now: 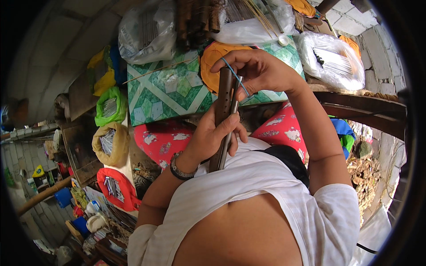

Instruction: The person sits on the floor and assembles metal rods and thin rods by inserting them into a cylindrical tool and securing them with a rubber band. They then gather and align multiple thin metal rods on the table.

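My left hand [212, 136] is wrapped round a dark brown tube [223, 94] with small holes along its side. Against that tube lies a slim shiny metal tube [235, 104], gripped in the same hand, both nearly upright before my shirt. At their upper end, my right hand [268, 71] has a thin blue rubber band [231, 71] stretched between its fingers. The band slants across the tops of the tubes; whether it loops fully round them cannot be seen. Behind the fingers, an orange cloth [211, 62] rests on the table.
The table [164, 95] has a green patterned cover. Along its far side are a plastic bag of thin rods [146, 35], dark brown tubes [195, 22] and thin sticks [262, 20]. White rods [335, 62] fill a bag at right. Green [109, 106], tan [98, 144] and red bags [126, 188] stand left.
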`<state>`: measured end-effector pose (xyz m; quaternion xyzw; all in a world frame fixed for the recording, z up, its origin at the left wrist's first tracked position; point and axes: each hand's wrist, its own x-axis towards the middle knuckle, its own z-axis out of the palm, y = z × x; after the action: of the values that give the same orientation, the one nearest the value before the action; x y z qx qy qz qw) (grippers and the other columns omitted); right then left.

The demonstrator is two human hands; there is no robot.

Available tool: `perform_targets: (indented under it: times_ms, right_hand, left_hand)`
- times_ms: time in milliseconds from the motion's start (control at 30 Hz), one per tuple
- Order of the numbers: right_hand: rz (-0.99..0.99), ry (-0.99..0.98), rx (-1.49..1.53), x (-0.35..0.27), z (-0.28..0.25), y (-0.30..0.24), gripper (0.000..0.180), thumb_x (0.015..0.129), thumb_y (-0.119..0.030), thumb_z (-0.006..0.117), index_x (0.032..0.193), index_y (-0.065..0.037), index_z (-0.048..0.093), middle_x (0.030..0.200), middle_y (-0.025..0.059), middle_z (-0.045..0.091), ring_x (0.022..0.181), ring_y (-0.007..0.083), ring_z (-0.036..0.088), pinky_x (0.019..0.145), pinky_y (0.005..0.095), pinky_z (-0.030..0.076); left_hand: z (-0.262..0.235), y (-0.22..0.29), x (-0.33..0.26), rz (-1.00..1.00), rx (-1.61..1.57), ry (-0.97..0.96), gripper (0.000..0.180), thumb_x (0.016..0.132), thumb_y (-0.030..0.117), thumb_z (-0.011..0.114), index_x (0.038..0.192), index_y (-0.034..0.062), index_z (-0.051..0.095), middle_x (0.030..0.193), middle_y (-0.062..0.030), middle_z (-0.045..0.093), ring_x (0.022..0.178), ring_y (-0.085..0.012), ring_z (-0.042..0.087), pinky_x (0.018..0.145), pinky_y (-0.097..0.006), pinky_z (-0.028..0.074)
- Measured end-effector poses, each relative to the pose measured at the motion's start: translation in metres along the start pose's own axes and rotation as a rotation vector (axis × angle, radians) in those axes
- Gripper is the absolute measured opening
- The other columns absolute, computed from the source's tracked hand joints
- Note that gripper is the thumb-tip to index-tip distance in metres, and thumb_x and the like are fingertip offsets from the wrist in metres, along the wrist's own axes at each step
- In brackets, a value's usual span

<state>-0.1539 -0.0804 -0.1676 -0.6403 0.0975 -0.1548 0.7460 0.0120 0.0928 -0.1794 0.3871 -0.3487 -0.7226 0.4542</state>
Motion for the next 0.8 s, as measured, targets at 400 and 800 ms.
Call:
perform_targets:
  times_ms: [400, 800]
  right_hand:
    - [0.109, 0.071, -0.077, -0.002, 0.0, -0.001, 0.058, 0.076, -0.004, 0.087, 0.128, 0.0, 0.062, 0.098, 0.0019, 0.072, 0.07, 0.0069, 0.062, 0.057, 0.0227, 0.049]
    - [0.082, -0.105, -0.072, -0.004, 0.002, 0.004, 0.028, 0.078, -0.006, 0.085, 0.1, 0.0, 0.068, 0.088, 0.0011, 0.07, 0.083, 0.0073, 0.065, 0.074, 0.0229, 0.05]
  left_hand:
    - [-0.008, -0.003, -0.002, -0.165, -0.162, -0.007, 0.028, 0.107, 0.029, 0.053, 0.097, 0.0028, 0.053, 0.069, -0.0101, 0.062, 0.049, -0.0159, 0.06, 0.047, -0.028, 0.049]
    - [0.004, -0.01, -0.002, -0.213, -0.076, -0.072, 0.031, 0.106, 0.031, 0.055, 0.093, 0.0031, 0.054, 0.064, -0.0066, 0.054, 0.045, -0.0129, 0.05, 0.045, -0.03, 0.048]
